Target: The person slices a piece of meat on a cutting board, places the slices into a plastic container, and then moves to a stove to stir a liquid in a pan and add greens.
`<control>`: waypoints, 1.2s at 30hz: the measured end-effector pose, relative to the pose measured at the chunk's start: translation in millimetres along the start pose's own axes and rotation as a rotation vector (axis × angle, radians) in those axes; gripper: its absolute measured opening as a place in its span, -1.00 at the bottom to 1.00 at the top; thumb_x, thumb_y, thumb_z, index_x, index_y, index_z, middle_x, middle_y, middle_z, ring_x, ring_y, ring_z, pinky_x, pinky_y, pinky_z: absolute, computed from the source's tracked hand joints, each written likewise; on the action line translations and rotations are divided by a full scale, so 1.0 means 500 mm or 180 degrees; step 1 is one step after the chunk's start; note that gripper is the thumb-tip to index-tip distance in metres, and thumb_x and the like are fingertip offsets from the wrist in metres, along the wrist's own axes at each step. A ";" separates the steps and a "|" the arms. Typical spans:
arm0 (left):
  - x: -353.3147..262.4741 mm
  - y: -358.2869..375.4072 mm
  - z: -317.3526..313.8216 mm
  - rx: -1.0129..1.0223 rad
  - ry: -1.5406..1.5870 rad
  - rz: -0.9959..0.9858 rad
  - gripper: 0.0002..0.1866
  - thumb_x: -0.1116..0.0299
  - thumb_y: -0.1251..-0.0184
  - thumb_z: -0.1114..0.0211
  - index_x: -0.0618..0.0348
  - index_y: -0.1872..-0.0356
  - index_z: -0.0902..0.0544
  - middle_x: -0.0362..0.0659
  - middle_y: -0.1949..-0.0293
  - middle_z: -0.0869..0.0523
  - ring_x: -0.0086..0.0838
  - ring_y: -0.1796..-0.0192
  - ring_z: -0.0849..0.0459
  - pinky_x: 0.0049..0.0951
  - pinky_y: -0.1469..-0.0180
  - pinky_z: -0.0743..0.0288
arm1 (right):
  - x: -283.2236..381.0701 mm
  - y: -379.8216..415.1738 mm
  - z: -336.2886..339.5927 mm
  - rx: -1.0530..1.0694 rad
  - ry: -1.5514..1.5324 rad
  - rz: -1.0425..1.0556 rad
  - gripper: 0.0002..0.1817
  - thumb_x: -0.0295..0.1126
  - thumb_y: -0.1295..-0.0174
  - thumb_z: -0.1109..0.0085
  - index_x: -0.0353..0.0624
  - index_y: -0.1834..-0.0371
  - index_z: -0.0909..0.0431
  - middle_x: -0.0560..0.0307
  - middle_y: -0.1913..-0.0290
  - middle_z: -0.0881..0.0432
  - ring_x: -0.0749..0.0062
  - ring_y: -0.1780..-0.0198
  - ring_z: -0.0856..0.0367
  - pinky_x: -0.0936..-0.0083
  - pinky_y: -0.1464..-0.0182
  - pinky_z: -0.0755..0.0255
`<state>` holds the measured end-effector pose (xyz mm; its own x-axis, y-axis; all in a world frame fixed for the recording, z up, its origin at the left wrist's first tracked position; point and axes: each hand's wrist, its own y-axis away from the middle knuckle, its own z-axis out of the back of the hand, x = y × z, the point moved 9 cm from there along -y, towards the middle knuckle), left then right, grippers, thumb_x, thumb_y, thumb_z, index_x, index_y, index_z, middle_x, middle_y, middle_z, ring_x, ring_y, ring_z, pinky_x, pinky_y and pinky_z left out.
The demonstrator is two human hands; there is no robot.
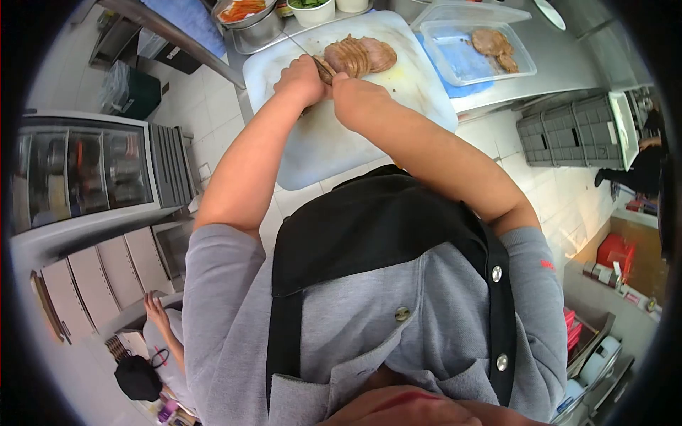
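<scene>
A knife (pixel 297 44) slants across the white cutting board (pixel 312 156), its thin blade pointing to the upper left. My right hand (pixel 355 99) is closed around its handle end, which is mostly hidden. Close against it, my left hand (pixel 301 79) is curled over a brown piece of meat (pixel 325 69) beside the blade; most of that piece is covered by the fingers. Just right of the blade, overlapping slices of cooked meat (pixel 355 57) lie fanned out on the board.
A clear plastic container (pixel 527 69) holding more meat (pixel 494 46) sits on a blue cloth to the right. Bowls of shredded carrot (pixel 241 10) and greens (pixel 311 13) stand behind the board. Grey crates (pixel 568 131) are at the right; another person (pixel 163 341) is at the lower left.
</scene>
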<state>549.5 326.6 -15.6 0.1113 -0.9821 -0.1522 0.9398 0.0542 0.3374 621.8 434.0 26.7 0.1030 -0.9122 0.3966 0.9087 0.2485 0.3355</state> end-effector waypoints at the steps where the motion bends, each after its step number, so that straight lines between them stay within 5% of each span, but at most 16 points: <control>1: 0.000 0.000 0.002 -0.0001 0.0009 0.0002 0.02 -0.17 0.28 -0.57 0.18 -0.23 -0.36 -0.07 -0.24 -0.48 -0.18 -0.28 -0.48 -0.17 -0.23 -0.45 | 0.000 -0.001 0.001 0.0019 0.0035 0.0003 -0.74 -0.44 -0.26 0.01 -0.31 0.02 -0.43 -0.17 0.10 -0.67 0.06 0.05 -0.69 0.25 0.05 -0.56; 12: -0.004 0.025 0.010 0.0122 0.0210 0.0118 -0.12 0.02 0.27 -0.56 0.13 -0.18 -0.42 -0.14 -0.16 -0.55 -0.23 -0.22 -0.53 -0.17 -0.15 -0.51 | -0.043 0.063 -0.018 0.0306 0.0286 0.0020 -0.73 -0.50 -0.23 0.04 -0.34 0.02 -0.41 -0.17 0.10 -0.67 0.02 0.05 -0.68 0.21 0.08 -0.55; 24: -0.001 0.020 0.009 -0.0093 0.0183 0.0153 -0.12 0.02 0.22 -0.54 0.10 -0.22 -0.40 -0.16 -0.19 -0.53 -0.21 -0.23 -0.52 -0.15 -0.17 -0.48 | -0.021 -0.014 -0.010 -0.0023 0.0301 0.0199 -0.75 -0.46 -0.25 0.06 -0.33 0.06 -0.47 -0.17 0.10 -0.67 0.03 0.07 -0.69 0.23 0.06 -0.55; 27: -0.008 0.016 0.009 0.0162 0.0228 -0.0026 -0.09 -0.01 0.24 -0.55 0.25 -0.17 -0.38 0.04 -0.21 -0.49 -0.11 -0.24 -0.51 -0.20 -0.21 -0.47 | -0.036 0.042 -0.012 0.0174 0.0427 0.0152 -0.75 -0.46 -0.26 0.07 -0.33 0.06 -0.47 -0.17 0.10 -0.67 0.04 0.07 -0.69 0.24 0.05 -0.55; 30: -0.004 0.012 0.004 0.0156 0.0199 0.0106 -0.11 -0.02 0.25 -0.55 0.11 -0.21 -0.41 -0.16 -0.22 -0.51 -0.23 -0.22 -0.53 -0.12 -0.18 -0.46 | -0.046 0.028 -0.023 0.0302 0.0518 0.0080 -0.76 -0.47 -0.26 0.07 -0.33 0.06 -0.47 -0.17 0.12 -0.67 0.05 0.08 -0.69 0.25 0.06 -0.55; 36: -0.006 0.014 0.009 -0.0143 0.0121 0.0150 -0.11 0.00 0.26 -0.54 0.11 -0.20 -0.40 -0.16 -0.20 -0.52 -0.23 -0.25 -0.50 -0.10 -0.18 -0.46 | -0.034 -0.064 -0.042 0.0286 0.0399 -0.0186 -0.76 -0.47 -0.23 0.03 -0.27 0.06 -0.48 -0.14 0.12 -0.68 0.05 0.08 -0.69 0.25 0.06 -0.55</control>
<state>554.3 329.1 -8.5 0.1672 -0.9707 -0.1727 0.9467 0.1091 0.3031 599.6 434.4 -8.7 0.1057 -0.9581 0.2664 0.8754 0.2167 0.4322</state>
